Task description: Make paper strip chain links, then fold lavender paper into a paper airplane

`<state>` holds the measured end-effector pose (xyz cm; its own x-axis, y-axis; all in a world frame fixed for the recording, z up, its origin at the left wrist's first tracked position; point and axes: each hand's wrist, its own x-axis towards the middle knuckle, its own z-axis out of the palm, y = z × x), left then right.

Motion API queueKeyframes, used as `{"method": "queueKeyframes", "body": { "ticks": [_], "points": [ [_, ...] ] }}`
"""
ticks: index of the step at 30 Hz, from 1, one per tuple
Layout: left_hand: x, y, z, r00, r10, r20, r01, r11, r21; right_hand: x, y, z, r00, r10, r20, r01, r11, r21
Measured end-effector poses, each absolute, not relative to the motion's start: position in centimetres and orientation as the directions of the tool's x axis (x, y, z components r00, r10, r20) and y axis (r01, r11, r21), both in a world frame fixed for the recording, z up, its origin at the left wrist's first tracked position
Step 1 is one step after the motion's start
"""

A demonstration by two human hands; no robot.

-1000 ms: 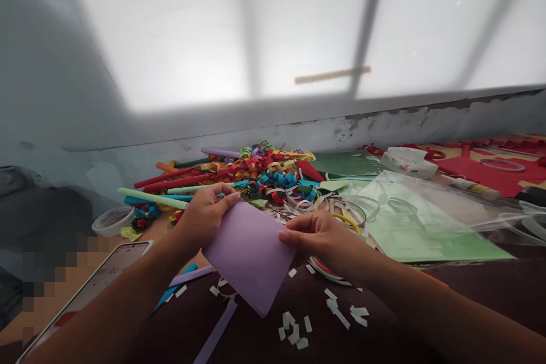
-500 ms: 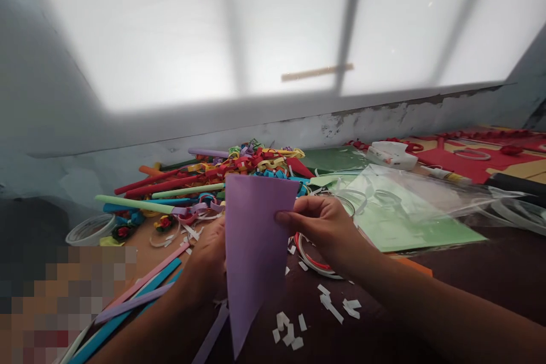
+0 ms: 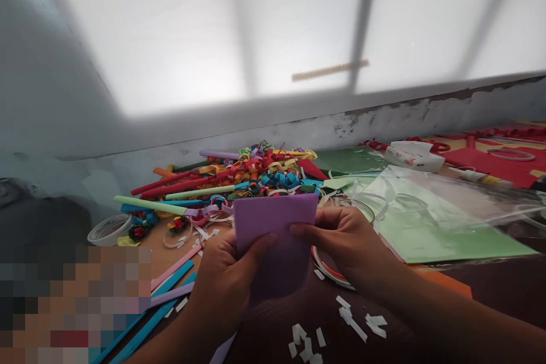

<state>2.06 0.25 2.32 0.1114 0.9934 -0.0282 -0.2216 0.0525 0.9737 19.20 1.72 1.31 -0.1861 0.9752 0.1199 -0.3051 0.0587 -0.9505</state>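
Grasping purple paper (image 3: 277, 213) with both hands, above the near part of the desk (image 3: 405, 330); held upright, top edge close to level. Pinching with left hand (image 3: 226, 273) at the paper's left side, thumb laid across the near face; pinching with right hand (image 3: 341, 233) at the right side, thumb on the same face. Unable to tell finger placement behind the paper. Seen beyond, toward the far edge of the desk: heap of coloured paper chains (image 3: 273, 173), with long red pieces (image 3: 183, 186) pointing from it toward the left edge. Noted nearer the left edge: white roll (image 3: 111, 236), just beside a paper flower (image 3: 139, 232). Running toward the near left corner: blue strips (image 3: 166, 278), partly hidden by the left arm. Logged toward the right edge: pale green sheet (image 3: 460, 244), partly under clear plastic (image 3: 452, 196). Toward the far right corner: red paper (image 3: 473, 156). Scattered toward the near edge: white scraps (image 3: 321, 336).
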Motion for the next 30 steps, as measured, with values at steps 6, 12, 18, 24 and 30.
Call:
{"method": "queueKeyframes", "body": {
  "ticks": [6, 12, 18, 24, 30],
  "points": [
    [2.0, 0.4, 2.1, 0.109, 0.994, -0.026, -0.218, 0.049, 0.975, 19.6, 1.7, 1.0, -0.224, 0.968, 0.118, -0.274, 0.053, -0.960],
    [1.9, 0.5, 2.2, 0.128, 0.992, -0.025, -0.217, 0.052, 0.975, 19.6, 1.8, 0.6, -0.244, 0.965, 0.097, -0.262, 0.031, -0.965],
    [1.8, 0.5, 2.0, 0.120, 0.992, -0.026, -0.185, 0.048, 0.982, 19.4, 2.2, 0.6, -0.210, 0.975, 0.069, -0.273, 0.009, -0.962],
    [1.7, 0.6, 1.9, 0.133, 0.991, -0.017, -0.178, 0.041, 0.983, 19.3, 2.2, 0.5, -0.162, 0.986, 0.042, -0.257, -0.001, -0.966],
    [1.8, 0.5, 2.0, 0.137, 0.990, -0.027, -0.193, 0.053, 0.980, 19.4, 2.1, 0.3, -0.161, 0.985, 0.061, -0.260, 0.018, -0.965]
  ]
}}
